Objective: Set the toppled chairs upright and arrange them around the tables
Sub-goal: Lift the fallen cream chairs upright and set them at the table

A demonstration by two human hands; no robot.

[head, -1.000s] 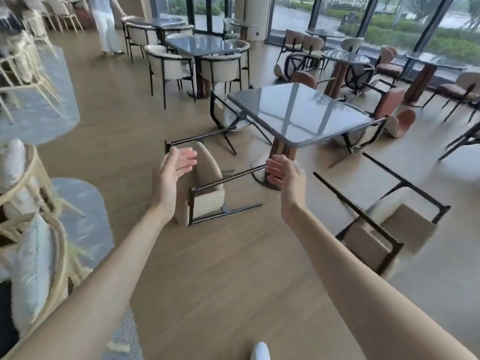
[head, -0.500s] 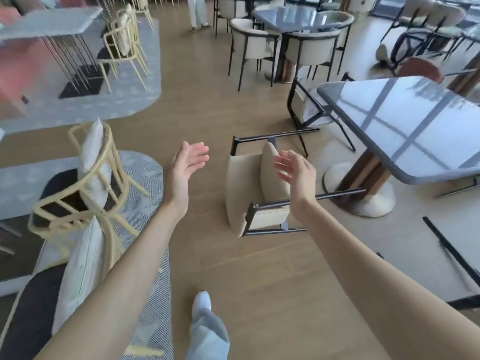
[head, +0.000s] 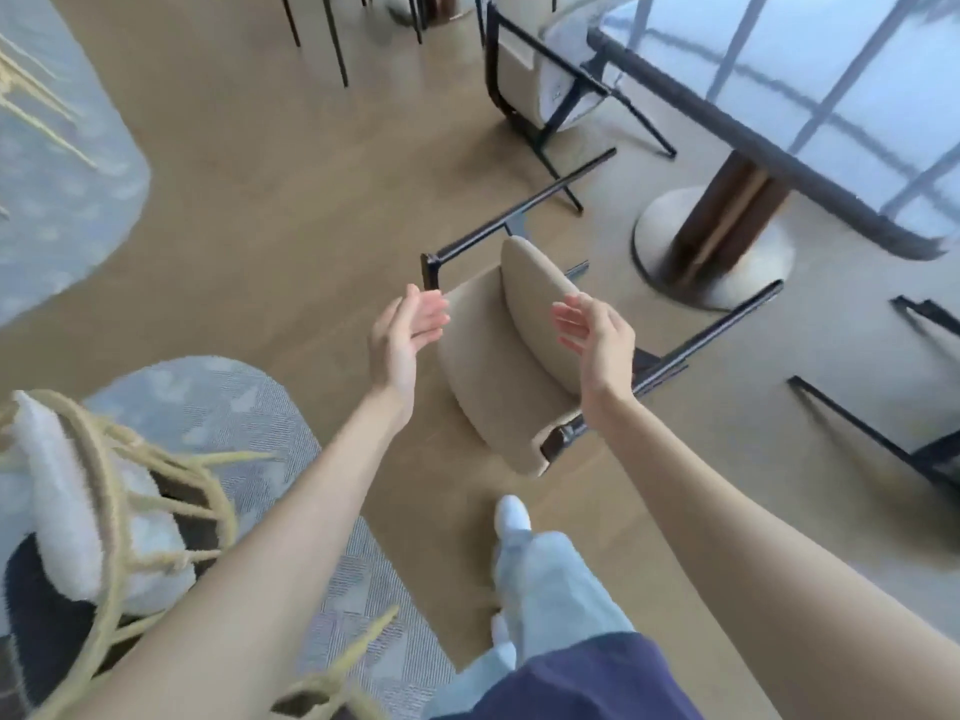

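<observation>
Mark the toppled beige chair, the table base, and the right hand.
toppled beige chair (head: 493,376): head view, on the beige back cushion.
table base (head: 670,226): head view, on the round pale foot.
right hand (head: 602,340): head view, back of the hand.

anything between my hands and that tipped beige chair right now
Nothing visible. The left hand and right hand are both open, palms facing each other, over the toppled beige chair, with no object between them and its upholstery.
</observation>
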